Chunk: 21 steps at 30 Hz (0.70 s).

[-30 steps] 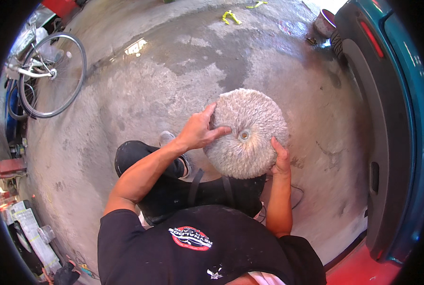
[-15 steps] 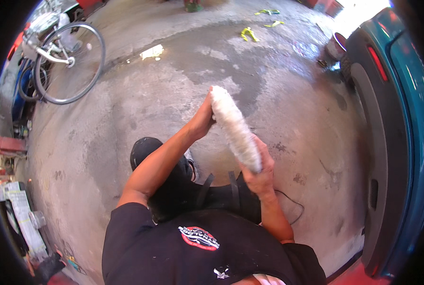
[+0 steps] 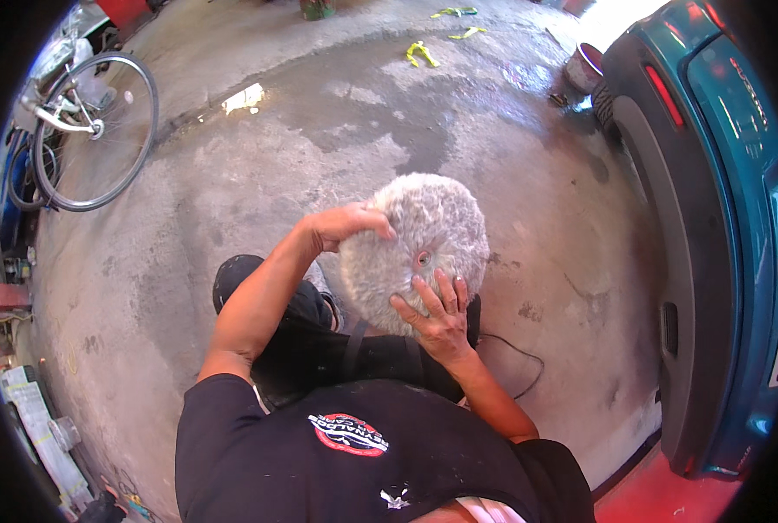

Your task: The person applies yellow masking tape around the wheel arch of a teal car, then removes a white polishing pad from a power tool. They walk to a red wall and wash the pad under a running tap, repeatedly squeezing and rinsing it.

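A round, fluffy wool polishing pad [image 3: 441,205], whitish grey with a small centre hole, is held over my lap with one broad face turned up toward me. My left hand [image 3: 345,225] grips its left edge, thumb on the fleece and the other fingers mostly hidden behind the pad. My right hand [image 3: 444,329] rests on the lower part of that face, with its fingers spread just below the hole.
A teal car [image 3: 729,200] stands close on the right. A bicycle [image 3: 97,129] is at the far left. A thin cable [image 3: 537,366] curves across the concrete floor [image 3: 258,174] beside my right forearm. Yellow straps [image 3: 422,54] and a bucket [image 3: 583,68] are farther off.
The pad has turned from edge-on to face-up. My right hand has moved from its lower edge onto its face; my left hand has shifted down and left. The view has shifted slightly.
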Available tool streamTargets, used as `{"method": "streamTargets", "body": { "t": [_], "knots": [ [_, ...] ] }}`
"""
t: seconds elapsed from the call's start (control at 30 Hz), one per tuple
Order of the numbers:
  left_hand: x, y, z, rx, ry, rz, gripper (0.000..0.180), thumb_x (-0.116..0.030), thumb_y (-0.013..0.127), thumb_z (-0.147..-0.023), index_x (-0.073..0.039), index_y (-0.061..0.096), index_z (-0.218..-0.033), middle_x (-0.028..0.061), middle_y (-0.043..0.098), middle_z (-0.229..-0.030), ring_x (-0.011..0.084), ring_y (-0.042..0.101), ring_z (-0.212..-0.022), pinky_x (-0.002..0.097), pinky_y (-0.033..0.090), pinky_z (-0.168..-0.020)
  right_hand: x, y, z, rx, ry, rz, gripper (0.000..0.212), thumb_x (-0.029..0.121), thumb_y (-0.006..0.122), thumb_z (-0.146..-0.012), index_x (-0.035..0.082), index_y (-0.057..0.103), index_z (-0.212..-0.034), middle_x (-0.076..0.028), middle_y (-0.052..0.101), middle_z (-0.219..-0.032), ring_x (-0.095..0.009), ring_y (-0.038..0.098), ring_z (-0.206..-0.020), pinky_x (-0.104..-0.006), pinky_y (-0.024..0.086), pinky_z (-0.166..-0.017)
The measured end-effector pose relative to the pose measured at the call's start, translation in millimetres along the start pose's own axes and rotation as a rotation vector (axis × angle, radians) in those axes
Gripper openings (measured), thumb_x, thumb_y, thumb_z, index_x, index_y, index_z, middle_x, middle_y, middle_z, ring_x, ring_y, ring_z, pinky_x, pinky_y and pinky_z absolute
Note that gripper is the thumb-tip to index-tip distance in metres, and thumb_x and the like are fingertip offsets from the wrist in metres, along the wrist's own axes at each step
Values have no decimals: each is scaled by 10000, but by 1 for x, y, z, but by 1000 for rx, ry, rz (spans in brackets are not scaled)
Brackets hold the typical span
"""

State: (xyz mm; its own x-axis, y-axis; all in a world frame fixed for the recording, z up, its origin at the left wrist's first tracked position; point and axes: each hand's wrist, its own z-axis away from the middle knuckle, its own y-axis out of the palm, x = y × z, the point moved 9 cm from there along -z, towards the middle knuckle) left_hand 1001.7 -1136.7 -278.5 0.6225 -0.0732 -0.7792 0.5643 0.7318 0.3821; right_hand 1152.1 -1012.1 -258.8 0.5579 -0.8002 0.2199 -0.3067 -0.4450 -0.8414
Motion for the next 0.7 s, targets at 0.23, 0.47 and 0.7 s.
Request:
{"method": "streamTargets", "body": {
  "t": [0.23,0.47,0.7],
  "knots": [
    [-30,-40,1,-574,286,-676,634,-29,635,-781,-54,472,-1392,143,629,-1225,245,625,-1055,370,506,-922,-69,61,101,565,532,-55,671,235,661,-858,92,410,-1464,-294,298,-1513,-485,271,-1396,-534,251,-1142],
    [-69,-109,59,-910,833,208,569,-40,581,-857,-66,387,-1391,143,603,-1201,249,640,-1054,381,568,-858,-84,75,149,557,754,-44,659,489,567,-920,133,428,-1458,-248,247,-1564,-492,217,-1421,-633,241,-1103],
    [-32,-123,26,-805,722,420,534,-62,589,-898,-72,373,-1387,115,579,-1231,230,600,-1116,380,525,-921,-108,102,127,576,931,22,636,566,536,-903,230,470,-1440,-160,239,-1593,-504,196,-1423,-650,239,-1101]
  ]
}}
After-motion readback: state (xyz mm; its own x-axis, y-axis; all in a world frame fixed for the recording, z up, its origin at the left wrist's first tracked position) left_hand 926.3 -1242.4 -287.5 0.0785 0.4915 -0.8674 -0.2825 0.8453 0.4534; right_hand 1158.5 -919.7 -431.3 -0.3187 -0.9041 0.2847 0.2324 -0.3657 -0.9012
